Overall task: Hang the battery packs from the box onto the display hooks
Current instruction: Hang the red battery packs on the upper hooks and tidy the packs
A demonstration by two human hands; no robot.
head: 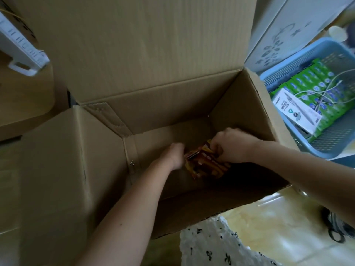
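Note:
A large open cardboard box (107, 150) fills the middle of the view, its flaps folded out. Deep inside on its floor lies a small bundle of red and yellow battery packs (206, 166). Both arms reach down into the box. My left hand (173, 153) is curled against the left edge of the packs. My right hand (233, 145) pinches the top right of the bundle from above. How many packs are in the bundle is hard to tell because of blur and shadow. No display hooks are in view.
A blue plastic basket (326, 150) at the right holds green product boxes (315, 87), a white carton (296, 110) and a white cable. A white device (21, 48) sits at upper left. Glossy tiled floor (278, 225) and a patterned white garment (217, 244) lie below the box.

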